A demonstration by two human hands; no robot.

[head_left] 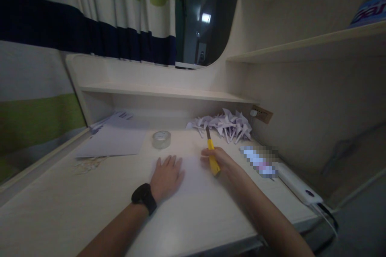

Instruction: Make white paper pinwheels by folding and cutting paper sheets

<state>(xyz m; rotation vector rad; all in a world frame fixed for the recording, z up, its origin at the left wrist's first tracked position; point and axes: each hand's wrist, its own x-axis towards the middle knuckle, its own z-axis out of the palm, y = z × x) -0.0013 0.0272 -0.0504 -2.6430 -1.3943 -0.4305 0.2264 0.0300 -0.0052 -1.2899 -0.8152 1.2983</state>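
My left hand lies flat, fingers together, on a white sheet of paper on the desk; a black watch is on that wrist. My right hand grips a yellow utility knife with its blade pointing away from me, over the sheet's far right edge. A pile of folded white paper pinwheels lies just beyond the knife tip.
A roll of clear tape stands behind the sheet. Loose papers lie at the back left. A white power strip with a cable sits along the right edge. A low shelf runs across the back.
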